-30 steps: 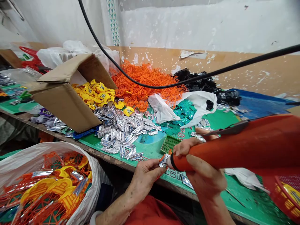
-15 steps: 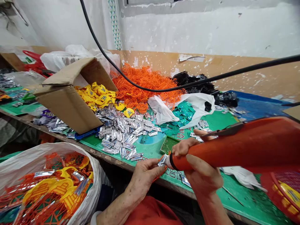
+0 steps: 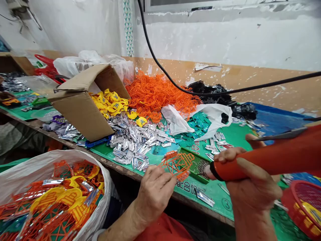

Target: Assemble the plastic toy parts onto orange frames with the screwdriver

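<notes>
My left hand (image 3: 155, 190) pinches an orange plastic lattice frame (image 3: 179, 164) above the table's front edge. Wrapped around an orange-bodied electric screwdriver (image 3: 283, 154) is my right hand (image 3: 252, 195), with the tool lying almost level. Its pale tip points down into a small green mesh basket (image 3: 202, 179) of tiny metal pieces, which look like screws (image 3: 202, 164). Whether the tip touches them I cannot tell. A loose silver piece (image 3: 204, 197) lies in front of the basket.
Silver pieces (image 3: 132, 140) lie heaped beside a tipped cardboard box (image 3: 80, 113) with yellow parts (image 3: 110, 102). Behind are orange frames (image 3: 157, 93) and a white bag (image 3: 215, 117) of green pieces. A white sack (image 3: 102, 180) stands left, a red basket (image 3: 301, 207) right. A black cable (image 3: 160, 68) hangs across.
My right hand has drawn the screwdriver away from the part in my left hand, rightward to the green basket. My left hand has turned the orange frame up into plain view.
</notes>
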Tool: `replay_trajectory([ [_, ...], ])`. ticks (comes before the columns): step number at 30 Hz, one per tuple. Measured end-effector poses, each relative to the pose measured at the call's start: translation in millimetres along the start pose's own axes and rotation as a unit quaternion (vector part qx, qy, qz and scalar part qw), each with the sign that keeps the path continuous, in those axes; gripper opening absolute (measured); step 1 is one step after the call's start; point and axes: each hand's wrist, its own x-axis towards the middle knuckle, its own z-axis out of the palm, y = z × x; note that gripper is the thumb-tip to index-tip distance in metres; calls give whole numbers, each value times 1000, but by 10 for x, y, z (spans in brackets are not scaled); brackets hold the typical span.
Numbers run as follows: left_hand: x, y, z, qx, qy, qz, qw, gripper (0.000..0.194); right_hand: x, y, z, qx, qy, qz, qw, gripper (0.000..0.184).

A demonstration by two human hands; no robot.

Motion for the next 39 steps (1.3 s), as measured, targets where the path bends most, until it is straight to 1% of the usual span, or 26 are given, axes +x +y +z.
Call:
replay_trajectory([
  [2, -6, 12, -30, -4, 20, 37, 999, 12, -2, 6, -23, -12, 9, 2, 1000, 51],
  [4, -32, 27, -58, -9, 41, 58, 997, 13, -8, 11, -39, -18, 17, 3, 1000, 50],
  [7, -87, 56, -101, -13, 63, 55, 996, 13, -10, 23, -46, -21, 18, 0, 1000, 45],
  [10, -130, 86, -146, -20, 63, 57, 996, 15, -8, 35, -36, -26, 19, -10, 999, 37],
  [16, -153, 117, -186, -24, 70, 54, 996, 15, -24, 33, -16, -34, 23, -13, 999, 37],
  [19, -159, 131, -174, -28, 67, 48, 996, 14, -33, 44, -29, -43, 26, -11, 999, 33],
  [24, -171, 182, -145, -36, 59, 40, 997, 11, -47, 80, -75, -57, 54, -2, 997, 30],
  [30, -180, 263, -152, -44, 45, 29, 998, 13, -83, 31, -96, -81, 66, -2, 995, 23],
  [32, -180, 283, -155, -45, 36, 30, 998, 12, -88, 16, -108, -84, 69, -2, 994, 24],
  [36, -178, 314, -152, -47, 27, 33, 998, 12, -84, 4, -169, -94, 81, -6, 992, 34],
  [39, -186, 330, -143, -49, 25, 37, 998, 12, -80, -10, -218, -104, 89, -6, 991, 33],
])
